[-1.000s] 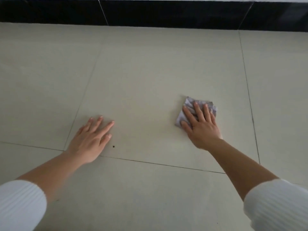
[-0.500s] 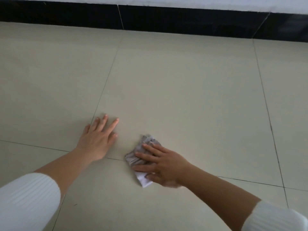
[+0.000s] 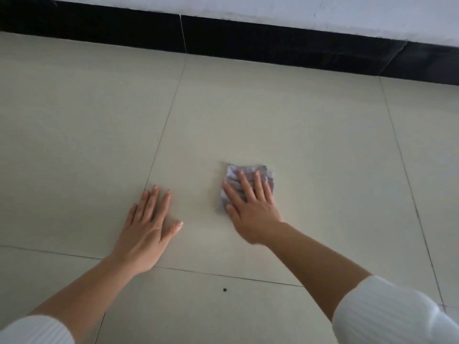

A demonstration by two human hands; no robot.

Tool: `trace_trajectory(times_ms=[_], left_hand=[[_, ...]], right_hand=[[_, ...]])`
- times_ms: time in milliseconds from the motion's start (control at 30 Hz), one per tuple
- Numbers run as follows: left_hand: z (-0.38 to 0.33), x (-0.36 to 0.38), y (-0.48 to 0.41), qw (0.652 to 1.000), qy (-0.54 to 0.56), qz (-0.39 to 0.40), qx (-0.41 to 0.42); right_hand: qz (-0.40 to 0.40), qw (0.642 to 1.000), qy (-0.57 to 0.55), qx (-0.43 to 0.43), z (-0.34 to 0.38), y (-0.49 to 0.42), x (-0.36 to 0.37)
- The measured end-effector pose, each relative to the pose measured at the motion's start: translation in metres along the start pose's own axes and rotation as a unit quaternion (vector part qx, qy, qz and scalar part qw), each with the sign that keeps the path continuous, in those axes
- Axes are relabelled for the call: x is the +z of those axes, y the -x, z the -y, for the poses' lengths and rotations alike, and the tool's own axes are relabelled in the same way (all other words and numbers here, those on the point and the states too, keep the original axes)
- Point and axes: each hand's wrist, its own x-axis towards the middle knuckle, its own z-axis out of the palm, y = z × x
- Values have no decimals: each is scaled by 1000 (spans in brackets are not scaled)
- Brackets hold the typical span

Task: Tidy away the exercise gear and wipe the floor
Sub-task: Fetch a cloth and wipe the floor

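Nearest: two white ribbed sleeves, the left sleeve [image 3: 32, 330] at the near left corner, the right sleeve [image 3: 387, 311] at the near right. Bare forearms reach away from them.

A small dark speck [image 3: 225, 290] lies between the forearms, on the near side of a thin dark grout line [image 3: 223, 275] running left to right.

Left hand [image 3: 146, 229]: flat on the tile just beyond that line, palm down, fingers straight and slightly spread, thumb out to the right. It holds nothing. It has kept its place beside the grout line that runs away from the viewer.

Right hand [image 3: 250, 207]: palm down, fingers straight and pointing away, pressing on a crumpled grey-lilac cloth [image 3: 248, 168]. No finger curls round it. Half a second ago this hand and the cloth sat nearer, close beside the left hand with fingers pointing left. Now both are farther out and to the right, apart from the left hand. The cloth lies on the same large tile as the left hand, its far edge and left side showing past the fingers. Its edges look slightly blurred.

Surface: pale beige tiled floor [image 3: 310, 115] in large matt squares with thin dark joints.

Far edge: a glossy black skirting band [image 3: 273, 43] along the floor's end, with a white wall [image 3: 323, 13] above it.
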Motion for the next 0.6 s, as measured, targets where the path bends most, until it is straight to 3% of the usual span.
trace_trajectory(times_ms=[133, 233, 300, 367, 467, 600], left_hand=[[1, -5, -26, 995, 26, -84, -39], [-2, -15, -63, 994, 8, -108, -14], [-5, -21, -93, 992, 6, -126, -14], [-7, -25, -118, 990, 12, -136, -22], [-5, -23, -131, 987, 19, -157, -15], [0, -21, -132, 985, 15, -174, -4]], right_hand=[[38, 976, 39, -210, 13, 18, 10], [13, 976, 47, -212, -13, 8, 8], [-21, 995, 20, -97, -35, -5, 0], [-40, 996, -18, 80, -69, -17, -10], [-44, 957, -75, 278, -127, -31, -31], [-24, 895, -151, 419, -150, -75, -49]])
